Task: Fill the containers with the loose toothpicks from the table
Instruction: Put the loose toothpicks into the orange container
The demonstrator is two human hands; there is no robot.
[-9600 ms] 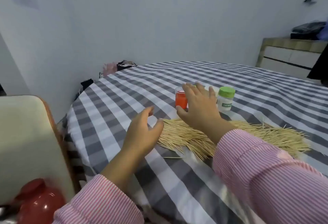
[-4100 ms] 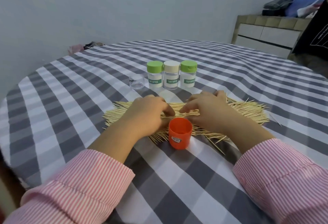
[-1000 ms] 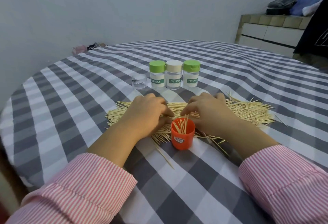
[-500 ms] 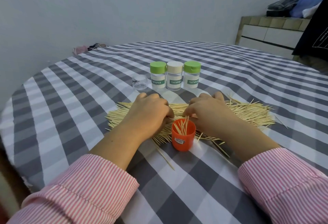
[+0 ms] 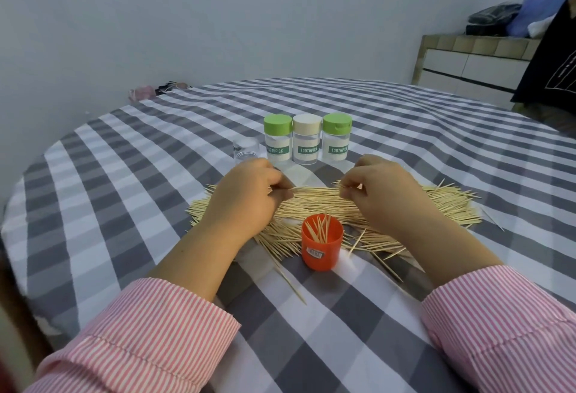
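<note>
- Nearest the camera, two pink-and-white striped sleeves (image 5: 149, 327) reached in from 7 and 5 o'clock over the round table with its grey-and-white checked cloth (image 5: 103, 193).
- One stray toothpick (image 5: 288, 277) lay alone on the cloth at about 6 o'clock of the small orange plastic cup (image 5: 322, 244).
- The cup stood upright at the near edge of the pile, with a small cluster of toothpicks leaning inside it; it held the same cluster half a second before, whereas four seconds before it looked empty.
- The wide heap of loose wooden toothpicks (image 5: 314, 205) spread from 9 to 3 o'clock just behind the cup.
- The left hand (image 5: 246, 202) lay on the heap at 10 o'clock of the cup, fingers curled and pinching toothpicks at their tips.
- The right hand (image 5: 386, 196), at 2 o'clock of the cup, was lifted slightly, thumb and fingers pinching a few toothpicks; half a second earlier both hands sat closer together and lower by the cup's rim.
- Beyond the hands, at 12 o'clock, stood three clear capped jars labelled TOOTHPICK (image 5: 307, 143) in a touching row, two green-lidded and the middle one cream-lidded.
- A small clear lidless container (image 5: 246, 151) sat just at 9 o'clock of that row, unmoved.
</note>
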